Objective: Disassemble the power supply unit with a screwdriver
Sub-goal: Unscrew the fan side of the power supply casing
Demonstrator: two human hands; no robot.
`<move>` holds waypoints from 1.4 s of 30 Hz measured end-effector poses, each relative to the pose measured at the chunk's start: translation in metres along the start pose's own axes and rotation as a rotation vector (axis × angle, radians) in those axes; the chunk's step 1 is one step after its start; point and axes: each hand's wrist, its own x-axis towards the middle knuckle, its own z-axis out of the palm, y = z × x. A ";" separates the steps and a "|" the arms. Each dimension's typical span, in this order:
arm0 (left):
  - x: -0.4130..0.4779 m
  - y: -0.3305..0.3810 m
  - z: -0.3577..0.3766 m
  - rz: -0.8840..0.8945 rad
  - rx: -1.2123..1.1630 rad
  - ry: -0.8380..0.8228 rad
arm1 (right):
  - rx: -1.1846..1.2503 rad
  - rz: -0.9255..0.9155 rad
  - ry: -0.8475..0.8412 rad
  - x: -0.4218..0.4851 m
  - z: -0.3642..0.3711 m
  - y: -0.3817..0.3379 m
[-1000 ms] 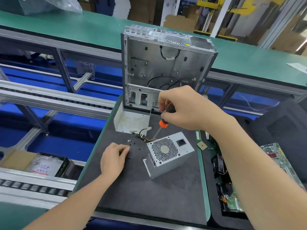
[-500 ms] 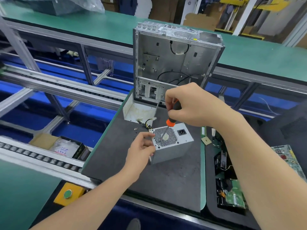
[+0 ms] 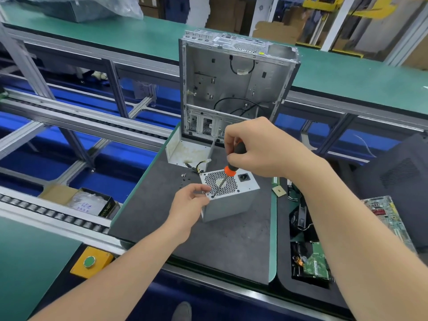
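A grey metal power supply unit (image 3: 234, 200) with a honeycomb fan grille stands on the dark mat (image 3: 208, 246). My right hand (image 3: 257, 147) grips a black and orange screwdriver (image 3: 228, 170). Its tip sits at the grille face's near left corner. My left hand (image 3: 188, 202) holds that same corner of the unit, thumb and fingers curled round the edge. Yellow and black cables (image 3: 196, 166) trail from behind the unit.
An empty computer case (image 3: 234, 84) stands upright behind the unit, with a white bracket (image 3: 187, 151) at its foot. Loose screws (image 3: 183, 178) lie left of the unit. A tray of circuit boards (image 3: 310, 258) sits right; a roller conveyor (image 3: 53, 216) runs left.
My left hand left the mat near the screws and took hold of the unit's corner. The screwdriver tip came down from above the cables onto the grille face corner.
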 end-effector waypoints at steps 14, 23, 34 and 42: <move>-0.001 0.003 0.001 0.065 0.137 -0.032 | -0.017 -0.006 0.012 0.003 0.003 -0.002; -0.001 0.004 0.000 0.081 0.155 -0.017 | -0.033 -0.016 0.009 0.003 0.003 0.000; -0.003 0.007 -0.001 0.050 0.169 -0.018 | -0.052 -0.044 -0.011 0.005 0.003 -0.004; -0.002 0.007 -0.003 0.052 0.191 -0.013 | -0.361 0.077 0.082 0.015 0.017 -0.021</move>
